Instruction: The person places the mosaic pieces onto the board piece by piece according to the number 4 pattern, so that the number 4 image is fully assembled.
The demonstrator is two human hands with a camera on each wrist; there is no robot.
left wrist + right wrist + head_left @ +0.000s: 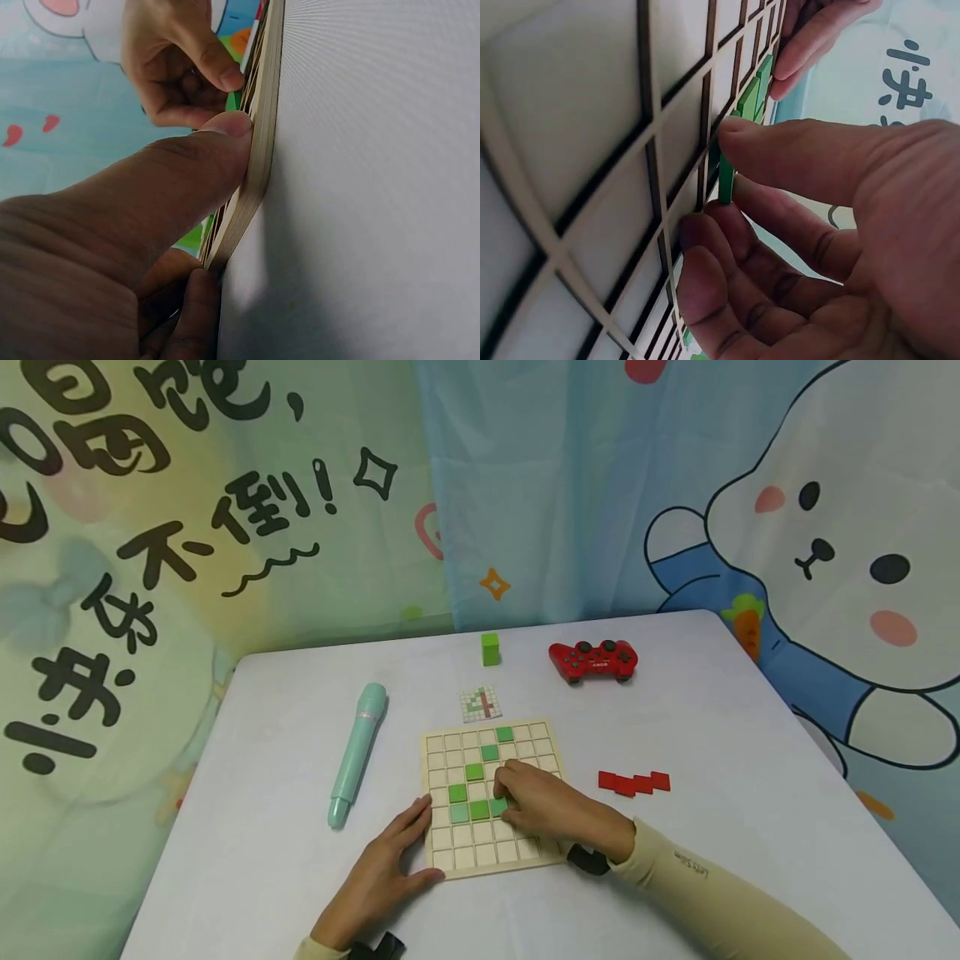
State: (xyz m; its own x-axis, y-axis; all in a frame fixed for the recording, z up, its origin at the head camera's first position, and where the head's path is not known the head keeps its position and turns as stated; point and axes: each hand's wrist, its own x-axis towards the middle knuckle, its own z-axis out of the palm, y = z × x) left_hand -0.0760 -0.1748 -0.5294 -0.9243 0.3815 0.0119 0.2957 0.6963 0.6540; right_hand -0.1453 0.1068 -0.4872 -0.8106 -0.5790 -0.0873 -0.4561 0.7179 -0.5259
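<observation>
The square grid board [465, 857] lies on the table with several green tiles in its cells: a slanting line up to the far edge and a row across the middle. My right hand [543, 802] is over the board's right half. Its thumb and fingers pinch a thin green tile [726, 181], standing on edge close over the cells at the end of that row. My left hand [382, 868] rests at the board's near left corner, fingers stretched along the left edge and thumb at the corner. In the left wrist view its thumb [187, 161] presses the wooden rim.
Several red tiles [624, 786] lie right of the board. A small pattern card [480, 703] sits just beyond it, then a green block [490, 649]. A red game controller [593, 661] is at the back right, and a mint-green microphone-shaped stick [357, 754] at left.
</observation>
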